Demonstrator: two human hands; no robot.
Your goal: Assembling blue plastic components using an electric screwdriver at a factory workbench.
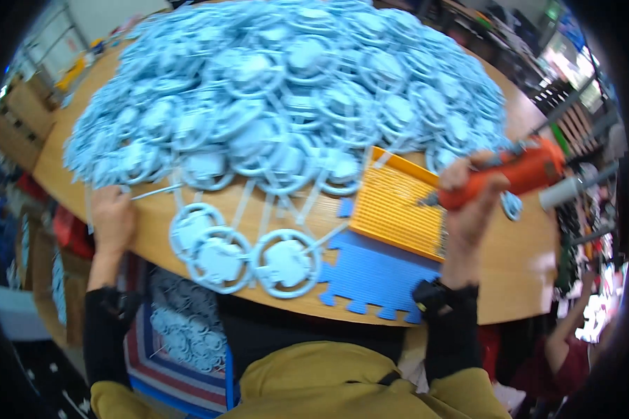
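Observation:
My right hand point(468, 216) grips a red-orange power screwdriver point(510, 173), its tip pointing left above a yellow tray point(397, 199) with a gridded bottom. At the table's left edge, the fingers of my left hand point(114, 218) are curled closed round a thin light blue stick point(155, 192); its far end lies by the heap. Three light blue plastic rings with flat shaped centres lie at the front edge, among them a right-hand ring point(286, 264) and a middle ring point(220, 260). Thin sticks run from them toward the heap.
A large heap of similar light blue pieces point(286, 91) covers the far part of the wooden table point(517, 276). Under the tray lies a blue jigsaw-edged foam mat point(370, 272). More pieces sit in a bin point(189, 339) below. Another person point(562, 356) is at lower right.

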